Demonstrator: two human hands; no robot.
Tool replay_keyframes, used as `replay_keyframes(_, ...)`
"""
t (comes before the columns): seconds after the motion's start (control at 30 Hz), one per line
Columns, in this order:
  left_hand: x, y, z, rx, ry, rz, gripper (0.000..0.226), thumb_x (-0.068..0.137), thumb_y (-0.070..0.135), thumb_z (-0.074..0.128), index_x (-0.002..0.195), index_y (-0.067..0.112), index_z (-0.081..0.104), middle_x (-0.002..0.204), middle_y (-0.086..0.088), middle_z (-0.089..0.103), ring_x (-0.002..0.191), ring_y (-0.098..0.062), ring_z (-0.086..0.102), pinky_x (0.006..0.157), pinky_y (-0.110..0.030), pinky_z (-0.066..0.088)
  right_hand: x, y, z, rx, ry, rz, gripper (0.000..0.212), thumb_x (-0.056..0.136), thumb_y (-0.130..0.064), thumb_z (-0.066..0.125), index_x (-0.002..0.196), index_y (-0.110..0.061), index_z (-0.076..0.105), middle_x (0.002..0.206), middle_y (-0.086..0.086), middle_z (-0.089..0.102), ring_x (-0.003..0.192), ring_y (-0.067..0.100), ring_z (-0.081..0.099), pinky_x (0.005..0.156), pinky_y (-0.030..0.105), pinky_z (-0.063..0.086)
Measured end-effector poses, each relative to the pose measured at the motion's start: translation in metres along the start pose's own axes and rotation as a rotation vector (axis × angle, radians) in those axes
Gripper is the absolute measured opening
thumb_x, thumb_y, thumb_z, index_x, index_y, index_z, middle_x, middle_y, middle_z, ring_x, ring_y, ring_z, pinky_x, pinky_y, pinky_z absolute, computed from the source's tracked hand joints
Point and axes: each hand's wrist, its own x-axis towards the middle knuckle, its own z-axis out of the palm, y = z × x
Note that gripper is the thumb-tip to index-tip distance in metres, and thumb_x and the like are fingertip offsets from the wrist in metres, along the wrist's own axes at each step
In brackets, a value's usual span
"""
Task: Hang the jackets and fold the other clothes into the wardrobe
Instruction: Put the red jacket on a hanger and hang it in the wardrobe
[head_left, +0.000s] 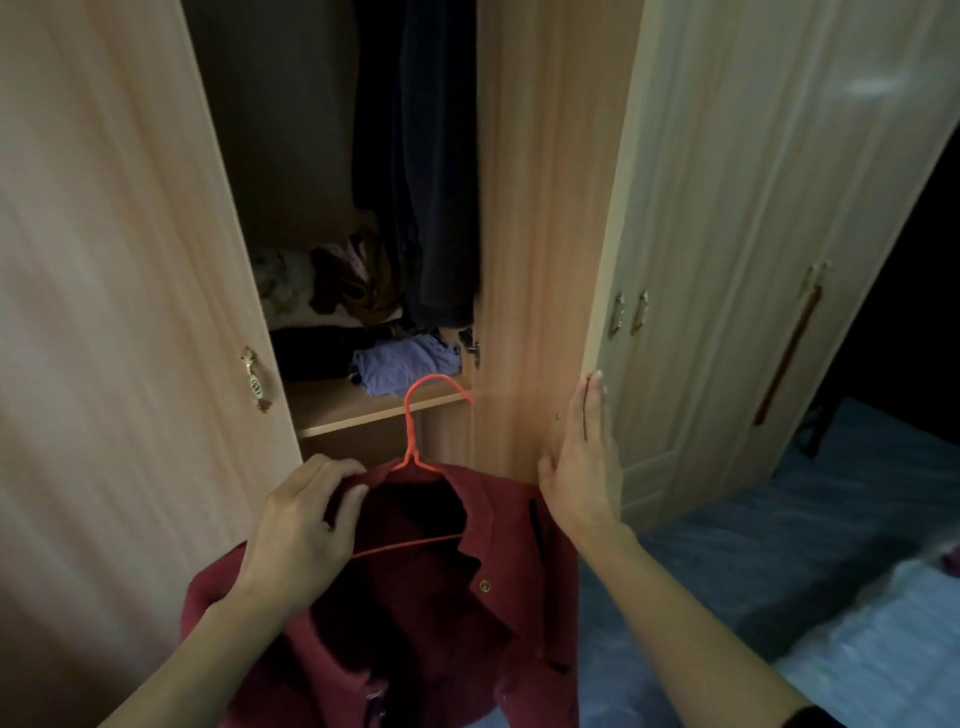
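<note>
The left hand (301, 530) has its fingers (332, 473) clamped on the red jacket (467, 597) (already on its orange hanger (413, 426)), carrying it below the wardrobe shelf (363, 410). Right hand (582, 457) fingers lie flat and together, holding the door (550, 208) open.

Dim room; wardrobe (332, 156) interior deep in shadow; glare patch on far right door (878, 85); soft blur, edges bowed.

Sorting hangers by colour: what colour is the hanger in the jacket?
Orange-red wire hanger, seen clearly in the head view.
</note>
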Motion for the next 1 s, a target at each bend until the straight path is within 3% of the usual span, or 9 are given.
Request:
replay_keyframes(0.1, 0.010, 0.007, 0.012, -0.034, 0.012, 0.017, 0.025, 0.092, 0.030, 0.051, 0.099, 0.011, 0.066, 0.089, 0.004, 0.060, 0.079, -0.011, 0.058, 0.075, -0.015, 0.041, 0.007, 0.011, -0.013, -0.003, -0.015, 0.033, 0.090, 0.095, -0.021, 0.060, 0.157, -0.006, -0.003, 0.165, 0.004, -0.015, 0.153, 0.018, -0.004, 0.119, 0.026, 0.014)
replay_keyframes(0.2, 0.019, 0.010, 0.020, -0.044, 0.016, 0.034, 0.025, 0.092, 0.031, 0.052, 0.100, 0.012, 0.066, 0.090, 0.005, 0.060, 0.080, -0.008, 0.056, 0.073, -0.015, 0.040, 0.010, 0.016, -0.022, 0.040, -0.041, 0.053, 0.077, 0.100, -0.032, 0.052, 0.157, -0.007, 0.006, 0.166, 0.005, -0.007, 0.153, 0.019, 0.006, 0.120, 0.033, 0.023)
replay_keyframes(0.27, 0.025, 0.011, 0.023, -0.049, 0.020, 0.042, 0.024, 0.091, 0.030, 0.052, 0.100, 0.012, 0.066, 0.091, 0.006, 0.060, 0.081, -0.005, 0.055, 0.075, -0.011, 0.038, 0.008, 0.013, -0.026, 0.095, -0.066, 0.038, 0.067, 0.102, -0.038, 0.046, 0.156, -0.009, 0.019, 0.165, 0.006, 0.010, 0.148, 0.020, 0.022, 0.116, 0.034, 0.031)
replay_keyframes(0.37, 0.030, 0.011, 0.026, -0.066, 0.026, 0.042, 0.024, 0.091, 0.029, 0.053, 0.100, 0.011, 0.066, 0.091, 0.004, 0.062, 0.083, -0.008, 0.056, 0.078, -0.011, 0.037, 0.003, 0.001, -0.030, 0.217, -0.169, -0.109, 0.049, 0.101, -0.046, 0.044, 0.138, -0.014, 0.051, 0.138, 0.006, 0.055, 0.128, 0.022, 0.051, 0.105, 0.037, 0.045)
replay_keyframes(0.43, 0.031, 0.010, 0.027, -0.069, 0.028, 0.034, 0.025, 0.090, 0.028, 0.053, 0.100, 0.010, 0.067, 0.092, 0.003, 0.063, 0.084, -0.010, 0.057, 0.076, -0.014, 0.040, -0.002, -0.008, -0.030, 0.275, -0.261, -0.259, 0.041, 0.100, -0.046, 0.046, 0.122, -0.015, 0.061, 0.114, 0.000, 0.065, 0.107, 0.017, 0.060, 0.091, 0.040, 0.050)
replay_keyframes(0.7, 0.031, -0.004, 0.012, -0.095, 0.005, 0.050, 0.020, 0.092, 0.027, 0.055, 0.101, 0.013, 0.067, 0.092, 0.007, 0.061, 0.085, -0.007, 0.057, 0.079, -0.009, 0.038, 0.006, -0.055, -0.022, 0.397, -0.325, -0.486, 0.017, 0.098, -0.029, 0.060, 0.099, -0.012, 0.061, 0.088, -0.008, 0.050, 0.079, 0.012, 0.051, 0.071, 0.033, 0.046)
replay_keyframes(0.87, 0.038, -0.026, -0.001, -0.078, 0.030, 0.070, 0.017, 0.093, 0.024, 0.057, 0.101, 0.013, 0.066, 0.093, 0.007, 0.060, 0.087, -0.008, 0.057, 0.084, -0.008, 0.037, 0.019, -0.093, -0.008, 0.528, -0.290, -0.504, 0.023, 0.098, -0.019, 0.061, 0.076, -0.014, 0.055, 0.074, -0.006, 0.047, 0.068, 0.012, 0.048, 0.065, 0.028, 0.041)
replay_keyframes(1.0, 0.049, -0.053, -0.014, -0.055, 0.030, 0.083, 0.018, 0.094, 0.024, 0.056, 0.103, 0.011, 0.066, 0.093, 0.004, 0.059, 0.086, -0.010, 0.056, 0.083, -0.009, 0.037, 0.031, -0.121, 0.010, 0.585, -0.193, -0.506, 0.010, 0.093, -0.017, 0.067, 0.086, -0.010, 0.069, 0.078, -0.016, 0.056, 0.074, -0.001, 0.054, 0.070, 0.018, 0.043)
